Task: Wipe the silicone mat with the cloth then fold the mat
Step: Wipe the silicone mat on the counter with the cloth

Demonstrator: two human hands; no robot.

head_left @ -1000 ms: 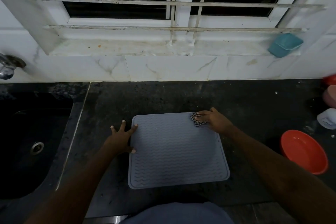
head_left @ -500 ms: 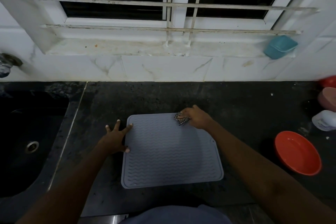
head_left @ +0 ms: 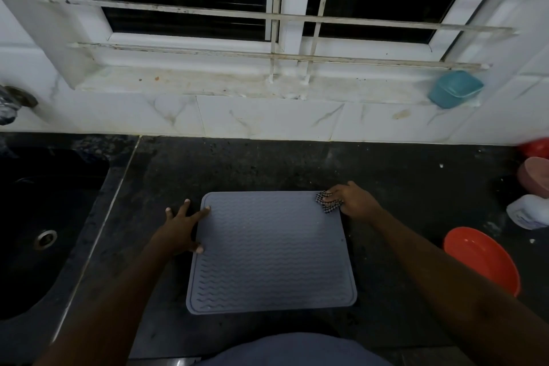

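Note:
A grey silicone mat [head_left: 273, 255] with wavy ridges lies flat on the dark countertop [head_left: 267, 163]. My left hand [head_left: 181, 227] rests with fingers spread on the mat's left edge, pressing it down. My right hand [head_left: 353, 200] is at the mat's far right corner, closed on a small black-and-white checked cloth [head_left: 326, 202] that touches the mat.
A dark sink [head_left: 44, 232] with a drain lies to the left, with a tap [head_left: 12, 104] above it. An orange bowl [head_left: 482, 260], a white container [head_left: 527, 215] and a pink cup [head_left: 534, 175] stand at the right. A teal tub [head_left: 454, 89] sits on the window sill.
My right hand moved the cloth left along the mat's far edge, then back right to the far right corner. My left hand stayed on the left edge.

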